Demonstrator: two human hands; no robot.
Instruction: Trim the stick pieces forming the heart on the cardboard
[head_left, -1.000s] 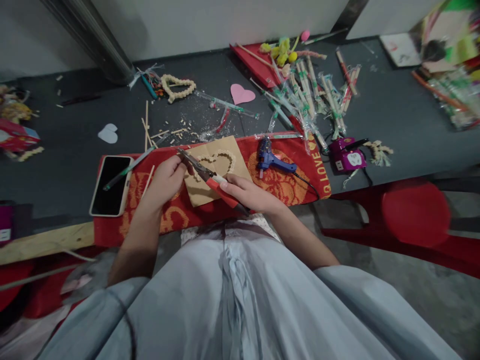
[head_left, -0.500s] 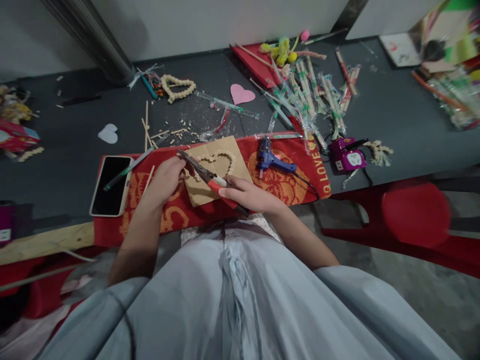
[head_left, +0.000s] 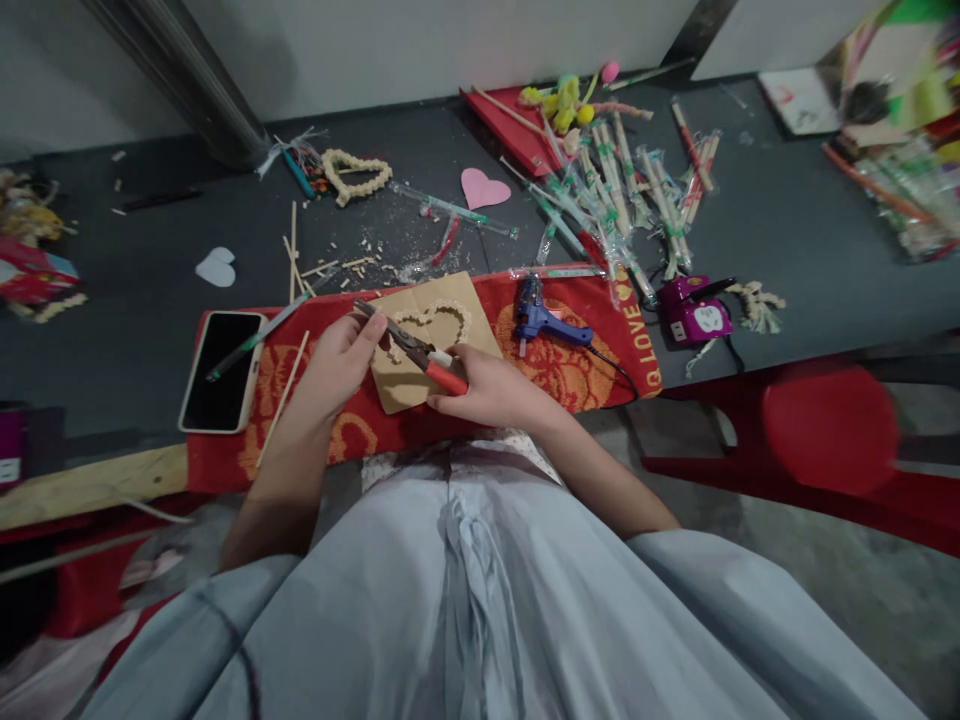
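My right hand (head_left: 491,392) is closed round the red handles of a pair of cutting pliers (head_left: 420,355), whose dark jaws point up-left over a brown cardboard piece (head_left: 405,385). A heart outline of short stick pieces (head_left: 431,320) lies on that cardboard. My left hand (head_left: 337,362) is curled, with thumb and fingertips pinched right at the plier jaws; what they hold is too small to make out. A thin wooden stick (head_left: 281,402) lies on the red cloth (head_left: 570,370) just left of my left wrist.
A phone (head_left: 221,370) lies at the cloth's left end and a blue glue gun (head_left: 544,320) right of the cardboard. Wrapped chopsticks (head_left: 622,190), a pink paper heart (head_left: 484,188), a finished stick heart (head_left: 356,172) and stick offcuts lie further back. A red stool (head_left: 832,425) stands at right.
My right hand has slid up the plier handles toward the jaws, covering most of the red grip. My left hand shifted slightly, its thumb now up against the jaws.
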